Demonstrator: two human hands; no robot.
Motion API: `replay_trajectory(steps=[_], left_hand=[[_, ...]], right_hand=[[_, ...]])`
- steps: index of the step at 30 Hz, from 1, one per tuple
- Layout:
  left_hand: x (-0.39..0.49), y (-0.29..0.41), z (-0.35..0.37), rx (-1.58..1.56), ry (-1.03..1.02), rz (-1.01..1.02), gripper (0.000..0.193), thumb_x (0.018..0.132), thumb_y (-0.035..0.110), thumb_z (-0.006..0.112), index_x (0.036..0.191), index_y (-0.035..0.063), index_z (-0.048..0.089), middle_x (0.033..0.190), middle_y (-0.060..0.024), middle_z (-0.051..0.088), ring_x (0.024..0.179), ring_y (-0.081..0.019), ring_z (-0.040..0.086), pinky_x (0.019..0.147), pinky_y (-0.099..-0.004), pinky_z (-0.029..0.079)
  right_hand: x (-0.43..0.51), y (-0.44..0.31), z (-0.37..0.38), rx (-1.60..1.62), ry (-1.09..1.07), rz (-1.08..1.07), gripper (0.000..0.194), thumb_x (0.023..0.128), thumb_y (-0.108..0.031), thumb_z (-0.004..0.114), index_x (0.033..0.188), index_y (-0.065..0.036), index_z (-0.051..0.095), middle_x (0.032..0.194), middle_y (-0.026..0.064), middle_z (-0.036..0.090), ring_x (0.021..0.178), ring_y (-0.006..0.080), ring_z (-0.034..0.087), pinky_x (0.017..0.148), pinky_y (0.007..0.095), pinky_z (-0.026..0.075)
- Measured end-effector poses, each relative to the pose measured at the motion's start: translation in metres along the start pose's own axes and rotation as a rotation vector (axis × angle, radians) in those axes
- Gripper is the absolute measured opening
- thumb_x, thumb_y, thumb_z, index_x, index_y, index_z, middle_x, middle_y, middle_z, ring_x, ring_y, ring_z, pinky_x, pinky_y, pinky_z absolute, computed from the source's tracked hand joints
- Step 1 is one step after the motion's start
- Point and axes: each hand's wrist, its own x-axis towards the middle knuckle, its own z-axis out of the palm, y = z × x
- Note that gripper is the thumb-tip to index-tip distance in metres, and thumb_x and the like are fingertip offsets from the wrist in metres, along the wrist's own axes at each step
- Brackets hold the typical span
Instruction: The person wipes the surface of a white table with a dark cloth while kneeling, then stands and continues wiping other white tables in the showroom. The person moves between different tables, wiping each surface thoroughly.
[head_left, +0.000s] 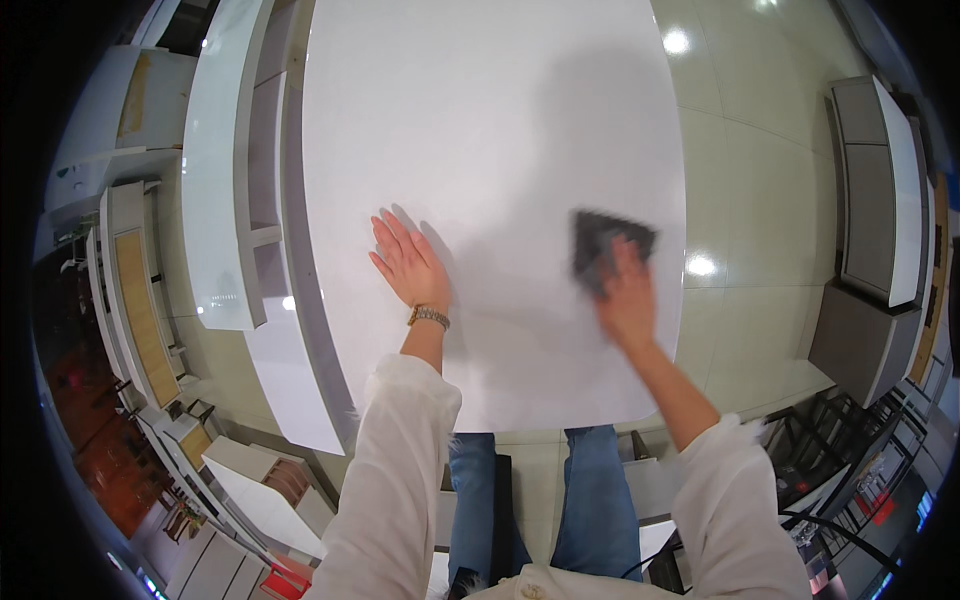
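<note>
A white tabletop with rounded corners stretches out before me. On its left part my left hand rests palm down and holds nothing, with a metal-link watch or bracelet around the wrist. Near the right edge, my right hand presses on a dark grey cloth lying on the white surface. Both the hand and the cloth are blurred, and part of the cloth is hidden beneath the fingers.
Left of the table stands a low white cabinet with a glossy top. Glossy floor tiles run along the right side, with a grey cabinet beyond them. Black metal-framed furniture stands at lower right.
</note>
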Motion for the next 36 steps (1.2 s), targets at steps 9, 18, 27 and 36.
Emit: replay_trajectory(steps=[9,18,27,36], left_hand=[[0.012,0.0,0.008,0.244,0.023,0.021,0.055,0.097,0.027,0.034,0.148,0.0092,0.027,0.154,-0.0119,0.026,0.143,-0.0263,0.022,0.115,-0.0471,0.01],[0.013,0.008,0.001,0.227,-0.004,0.038,0.055,0.096,0.026,0.034,0.147,0.0047,0.028,0.153,-0.0161,0.025,0.142,-0.029,0.022,0.115,-0.0488,0.009],[0.013,0.001,0.005,0.27,-0.139,-0.036,0.052,0.093,0.029,0.042,0.138,0.0042,0.041,0.148,-0.0123,0.036,0.142,-0.0289,0.025,0.114,-0.0533,0.011],[0.014,0.007,-0.004,0.253,-0.047,0.0,0.058,0.095,0.027,0.04,0.148,0.0066,0.027,0.154,-0.0113,0.025,0.142,-0.0251,0.024,0.116,-0.049,0.011]], right_hand=[[0.128,-0.06,0.021,0.02,0.051,-0.358,0.036,0.078,-0.021,0.061,0.113,-0.016,0.065,0.146,0.0045,0.041,0.135,0.0225,0.037,0.109,0.0453,0.031],[0.22,0.022,-0.011,-0.217,0.234,0.124,0.05,0.088,-0.029,0.056,0.135,-0.011,0.05,0.153,0.0106,0.029,0.139,0.0297,0.03,0.111,0.0497,0.026],[0.248,-0.215,0.046,0.248,0.062,-0.798,0.044,0.079,-0.03,0.062,0.122,-0.022,0.061,0.148,-0.0004,0.039,0.137,0.0164,0.034,0.112,0.0448,0.026],[0.332,0.013,-0.016,-0.157,0.428,-0.039,0.047,0.083,-0.028,0.061,0.128,-0.016,0.057,0.142,0.0121,0.044,0.131,0.029,0.04,0.107,0.0481,0.033]])
